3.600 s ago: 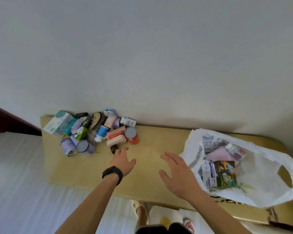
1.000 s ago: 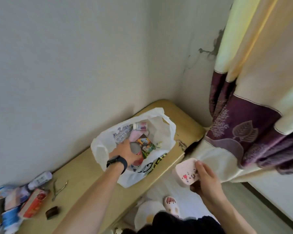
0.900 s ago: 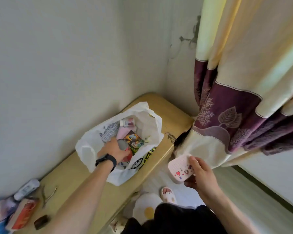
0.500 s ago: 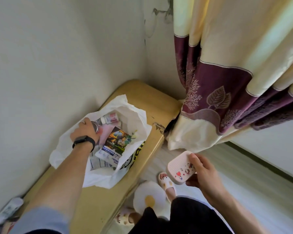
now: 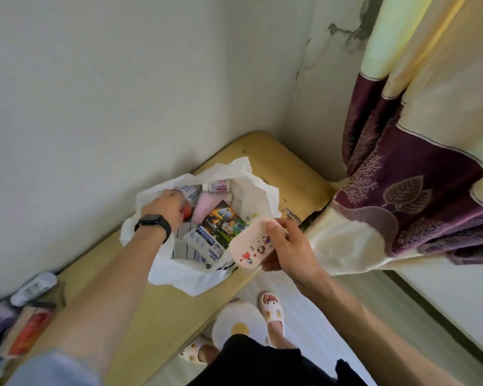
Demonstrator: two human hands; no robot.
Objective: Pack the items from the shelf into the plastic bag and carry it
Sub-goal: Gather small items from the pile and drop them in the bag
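By one bag (image 5: pixel 184 280): one can (image 5: pixel 186 212), one case (image 5: pixel 251 246)

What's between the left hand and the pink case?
Head view: a picture-printed box, lying in the open plastic bag, sits between the left hand and the pink case that the right hand holds.
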